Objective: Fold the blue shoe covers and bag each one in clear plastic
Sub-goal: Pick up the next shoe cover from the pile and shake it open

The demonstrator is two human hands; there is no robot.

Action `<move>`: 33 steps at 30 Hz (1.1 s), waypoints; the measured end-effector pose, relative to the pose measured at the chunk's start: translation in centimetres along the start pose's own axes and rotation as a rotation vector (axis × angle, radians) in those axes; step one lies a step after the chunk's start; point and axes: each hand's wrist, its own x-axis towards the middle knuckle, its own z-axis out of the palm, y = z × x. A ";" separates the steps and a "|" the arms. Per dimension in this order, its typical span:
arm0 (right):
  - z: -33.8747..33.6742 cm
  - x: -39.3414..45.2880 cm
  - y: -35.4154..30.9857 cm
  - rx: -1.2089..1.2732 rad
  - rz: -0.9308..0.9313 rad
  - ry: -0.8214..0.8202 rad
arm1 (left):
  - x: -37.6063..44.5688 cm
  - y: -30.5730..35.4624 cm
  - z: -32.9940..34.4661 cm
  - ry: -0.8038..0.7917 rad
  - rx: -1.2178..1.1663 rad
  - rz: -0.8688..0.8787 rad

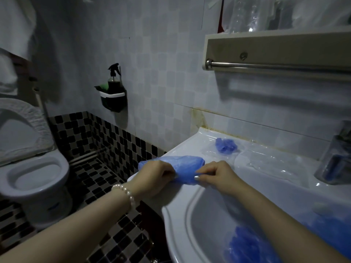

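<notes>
On the sink's (190, 149) left rim lies the blue shoe cover (182, 164); my left hand (155, 175) and right hand (218, 177) both pinch its near edge, fingers curled. Another crumpled cover (226, 146) sits on clear plastic (266, 158) near the back edge.

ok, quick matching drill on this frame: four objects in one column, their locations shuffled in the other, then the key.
Things:
1. shoe cover being folded
2. bagged shoe cover
3. pile of loose shoe covers
4. spray bottle

Places:
A. in a holder on the wall
B. down in the sink basin
C. on the sink's left rim, pinched by the left hand and right hand
D. at the back of the sink ledge, inside clear plastic

Pairs: 1-C, 2-D, 3-B, 4-A
</notes>
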 end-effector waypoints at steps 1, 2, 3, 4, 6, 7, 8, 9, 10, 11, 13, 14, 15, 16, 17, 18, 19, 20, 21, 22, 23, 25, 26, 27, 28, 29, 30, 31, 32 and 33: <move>-0.2 0.0 -0.3 0.020 0.039 -0.016 | 0.3 -0.1 -0.3 -0.025 -0.047 -0.090; -0.2 0.1 -0.5 0.014 0.076 -0.022 | 0.6 -0.3 -0.5 -0.063 -0.112 -0.175; -0.1 0.3 -0.7 -0.004 0.102 -0.017 | 0.8 -0.2 -0.7 -0.087 -0.140 -0.223; 0.1 0.5 -0.9 -0.017 0.130 0.007 | 0.9 -0.1 -0.8 -0.100 -0.138 -0.254; 0.6 1.1 -1.2 -0.074 0.190 0.081 | 1.2 0.1 -0.4 -0.126 -0.067 -0.290; 0.9 1.3 -1.1 -0.146 0.224 0.109 | 1.2 0.3 -0.1 -0.141 0.001 -0.295; 1.2 1.5 -1.3 -0.245 0.255 0.131 | 1.0 0.4 0.2 -0.148 0.069 -0.290; 1.4 1.6 -1.4 -0.348 0.269 0.146 | 0.9 0.5 0.5 -0.142 0.127 -0.283; 1.5 1.6 -1.6 -0.450 0.266 0.165 | 0.8 0.6 0.6 -0.134 0.174 -0.286; 1.6 1.5 -1.6 -0.546 0.245 0.186 | 0.7 0.8 0.6 -0.124 0.213 -0.286; 1.7 1.3 -1.8 -0.669 0.182 0.201 | 0.7 0.8 0.4 -0.086 0.278 -0.269; 1.9 1.2 -1.6 -0.708 0.139 0.208 | 0.7 0.8 0.3 -0.066 0.313 -0.249; 2.2 1.1 -1.4 -0.721 0.073 0.222 | 0.6 0.8 0.1 -0.034 0.345 -0.207; 2.4 1.2 -1.0 -0.693 -0.018 0.255 | 0.6 0.4 0.2 0.021 0.371 -0.143; 2.6 1.2 -0.5 -0.632 -0.085 0.302 | 0.7 -0.2 0.6 0.091 0.401 -0.071; 2.6 1.3 -0.3 -0.566 -0.110 0.334 | 0.9 -0.6 0.9 0.136 0.421 -0.020; 2.5 1.5 -0.1 -0.503 -0.087 0.328 | 1.1 -0.9 0.9 0.172 0.403 0.023; 2.3 1.6 0.0 -0.433 -0.067 0.284 | 1.4 -1.0 0.8 0.171 0.349 0.049; 2.2 1.7 0.1 -0.354 -0.042 0.231 | 1.7 -0.9 0.7 0.148 0.265 0.048; 2.1 1.9 0.2 -0.262 -0.029 0.178 | 1.9 -0.8 0.5 0.093 0.146 0.003; 2.0 1.9 0.1 -0.184 -0.012 0.134 | 2.1 -0.7 0.4 0.013 0.019 -0.074; 1.8 2.1 0.2 -0.095 0.022 0.104 | 2.1 -0.7 0.5 -0.051 -0.170 -0.160; 1.7 2.1 0.2 -0.072 0.046 0.097 | 2.0 -0.7 0.6 -0.049 -0.219 -0.168; 1.6 2.2 0.2 -0.055 0.068 0.094 | 1.9 -0.7 0.6 -0.048 -0.244 -0.171; 1.6 2.3 0.2 -0.044 0.075 0.091 | 1.8 -0.7 0.6 -0.045 -0.248 -0.170; 1.6 2.4 0.1 -0.058 0.073 0.095 | 1.8 -0.6 0.6 -0.040 -0.247 -0.169; 1.6 2.4 0.1 -0.077 0.065 0.104 | 1.8 -0.5 0.7 -0.022 -0.261 -0.171; 1.7 2.5 0.1 -0.096 0.064 0.108 | 1.9 -0.5 0.7 0.003 -0.288 -0.183; 1.7 2.6 0.1 -0.112 0.066 0.108 | 2.0 -0.6 0.7 0.020 -0.324 -0.200; 1.7 2.6 0.0 -0.133 0.065 0.108 | 2.0 -0.6 0.7 0.024 -0.351 -0.216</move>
